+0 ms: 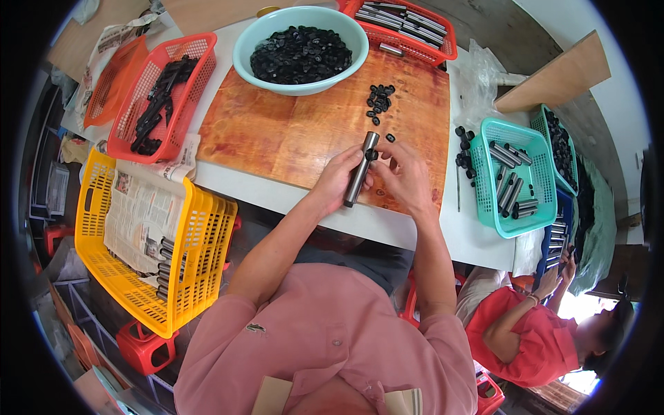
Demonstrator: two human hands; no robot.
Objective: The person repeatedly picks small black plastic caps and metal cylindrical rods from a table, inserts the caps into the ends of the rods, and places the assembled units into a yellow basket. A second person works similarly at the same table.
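That worktop in front of you is a white table [377, 225] topped with a glossy orange-brown wooden board [277, 131], its finish streaky and blotchy. Your left hand [339, 176] has its fingers clamped around a shiny metal tube [359, 178], a smooth cylinder with a dark lower end, tilted over the board's near edge. Your right hand [407, 178] has its thumb and fingertips drawn in at a small black piece [372, 155] against the tube's side; can't tell if they're actually pinching it.

Just beyond your hands there's one loose rounded black bit [391, 137], then a loose heap [380, 102] of them, and at the far edge a smooth pale-blue bowl [304, 88] loaded with more. On your right, a mesh-sided teal basket [488, 190] holds more metal tubes, with a crinkly clear plastic bag [478, 83] beyond it. On your left you've got a red lattice basket [189, 104] of black parts, plus a slotted yellow crate [200, 263] lined with creased newspaper [135, 214].
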